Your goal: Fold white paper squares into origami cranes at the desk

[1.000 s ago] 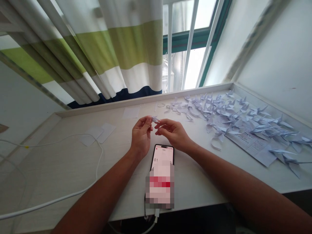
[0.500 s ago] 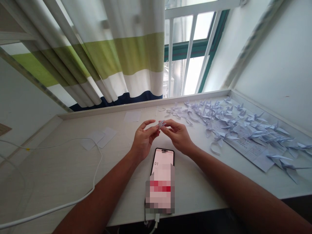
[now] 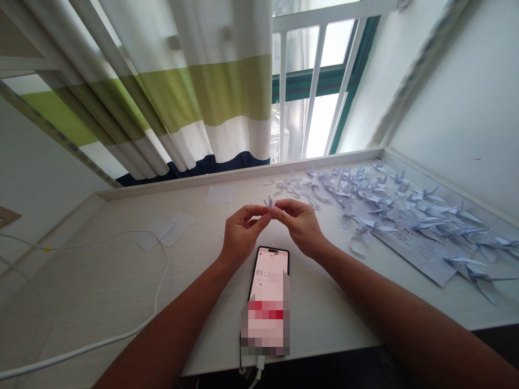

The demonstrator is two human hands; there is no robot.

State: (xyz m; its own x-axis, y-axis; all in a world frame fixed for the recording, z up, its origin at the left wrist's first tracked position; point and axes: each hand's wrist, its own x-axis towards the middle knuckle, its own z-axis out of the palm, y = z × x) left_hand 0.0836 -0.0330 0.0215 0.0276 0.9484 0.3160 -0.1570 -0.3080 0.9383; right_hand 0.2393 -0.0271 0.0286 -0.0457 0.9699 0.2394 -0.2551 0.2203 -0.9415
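A small folded piece of white paper (image 3: 270, 203) with several thin points sticking up is pinched between both hands, above the desk and beyond the phone. My left hand (image 3: 242, 229) grips its left side with thumb and fingers. From the right, my right hand (image 3: 299, 224) pinches it between thumb and forefinger. The fingertips cover its lower part. Many folded paper cranes (image 3: 377, 194) lie in a spread pile on the right of the desk.
A phone (image 3: 267, 297) with a lit screen, partly blurred, lies at the near edge, a white cable plugged in. Another white cable (image 3: 156, 302) curves across the left. Paper squares (image 3: 177, 228) lie left and behind. A printed sheet (image 3: 421, 254) sits under the cranes. A low rim borders the desk.
My left fingers have closed in on the paper, which now stands more upright with its points upward. Both hands stay nearly in the same place.
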